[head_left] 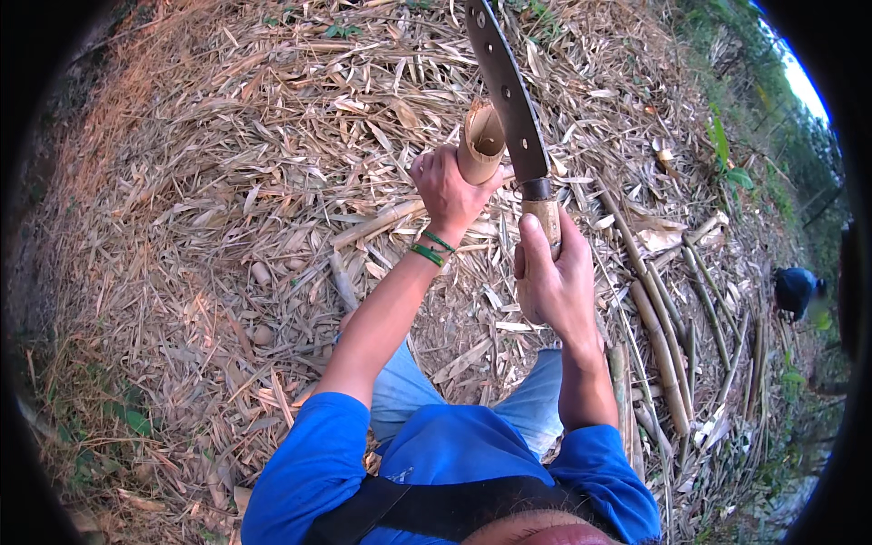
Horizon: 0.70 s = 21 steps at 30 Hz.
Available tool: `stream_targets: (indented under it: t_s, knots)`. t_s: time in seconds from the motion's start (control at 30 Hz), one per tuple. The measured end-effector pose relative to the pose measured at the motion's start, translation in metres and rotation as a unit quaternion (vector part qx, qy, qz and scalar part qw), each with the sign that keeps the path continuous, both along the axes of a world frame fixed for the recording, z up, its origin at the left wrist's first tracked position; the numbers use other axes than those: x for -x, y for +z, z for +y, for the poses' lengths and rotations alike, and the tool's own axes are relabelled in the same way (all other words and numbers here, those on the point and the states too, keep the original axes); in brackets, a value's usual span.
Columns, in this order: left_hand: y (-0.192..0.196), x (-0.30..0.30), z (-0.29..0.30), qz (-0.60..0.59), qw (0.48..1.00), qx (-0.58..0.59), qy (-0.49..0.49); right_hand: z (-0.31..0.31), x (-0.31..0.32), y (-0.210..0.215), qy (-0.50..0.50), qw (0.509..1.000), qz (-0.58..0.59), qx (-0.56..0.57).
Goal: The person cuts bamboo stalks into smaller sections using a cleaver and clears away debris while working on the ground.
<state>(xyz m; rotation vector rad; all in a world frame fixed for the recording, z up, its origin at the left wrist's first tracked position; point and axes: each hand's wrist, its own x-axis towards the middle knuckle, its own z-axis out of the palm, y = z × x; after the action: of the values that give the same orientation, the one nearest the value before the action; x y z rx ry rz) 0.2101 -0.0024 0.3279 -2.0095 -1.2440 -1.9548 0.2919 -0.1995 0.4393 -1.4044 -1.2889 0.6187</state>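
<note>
My left hand [451, 189] is wrapped round a short hollow piece of bamboo [479, 159], held upright with its open, rough-edged top facing me. In my right hand [556, 282] is the pale wooden handle of a machete [514, 95]. Its broad dark blade has several holes along it and points up and away, just right of the bamboo's rim. A gap seems to show between blade and bamboo, though I cannot tell their depth apart. The lower end of the bamboo is hidden by my left hand.
Dry leaves and bamboo shavings [300, 136] cover the ground. Several bamboo poles [663, 350] lie to my right, and a cut length of bamboo [377, 222] rests beyond my left forearm. A dark blue object [795, 292] sits at the far right, near green plants [731, 154].
</note>
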Motion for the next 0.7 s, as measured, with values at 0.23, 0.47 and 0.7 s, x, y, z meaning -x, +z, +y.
stream_targets:
  t_s: [0.23,0.47,0.7]
  knots:
    - [-0.001,0.000,0.002,-0.003,1.000,-0.002,-0.012,0.011,-0.003,0.003,-0.005,0.999,0.005,0.042]
    - [-0.007,0.001,0.003,-0.012,1.000,0.001,-0.016,0.011,-0.004,-0.006,-0.004,0.999,-0.026,0.038]
    - [0.000,0.006,-0.004,-0.003,1.000,0.014,-0.005,0.011,-0.018,0.001,0.105,0.951,0.279,0.077]
